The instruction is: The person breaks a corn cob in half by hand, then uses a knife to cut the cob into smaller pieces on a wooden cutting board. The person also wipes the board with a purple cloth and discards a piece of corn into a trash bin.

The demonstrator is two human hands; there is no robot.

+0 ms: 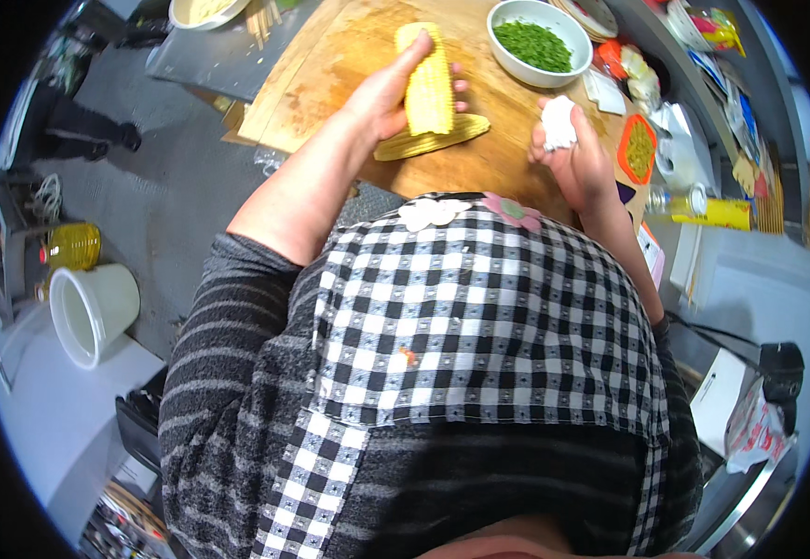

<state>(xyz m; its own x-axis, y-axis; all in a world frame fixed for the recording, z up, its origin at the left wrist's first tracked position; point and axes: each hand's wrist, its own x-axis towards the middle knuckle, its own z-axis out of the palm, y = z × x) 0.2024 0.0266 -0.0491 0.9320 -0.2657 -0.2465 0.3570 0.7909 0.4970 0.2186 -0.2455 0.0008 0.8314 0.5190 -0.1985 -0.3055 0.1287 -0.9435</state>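
Observation:
My left hand [387, 98] grips a husked ear of corn [430, 87] with the thumb across its upper part. Below that ear, a second ear of corn [433, 138] lies on the wooden board [349, 42]. My right hand [579, 150], to the right over the board's near edge, holds a crumpled white paper or cloth [558, 123] between thumb and fingers. Beyond it stands a white bowl [541, 78] of chopped green herbs [532, 46].
An orange-rimmed dish [623, 150] of chopped food sits at the right, near a clear jar [677, 200] and packets. A bowl [199, 24] and wooden sticks [260, 21] are at the upper left. A white bucket [108, 307], an oil bottle [75, 246] and another person's legs [69, 133] are at the left.

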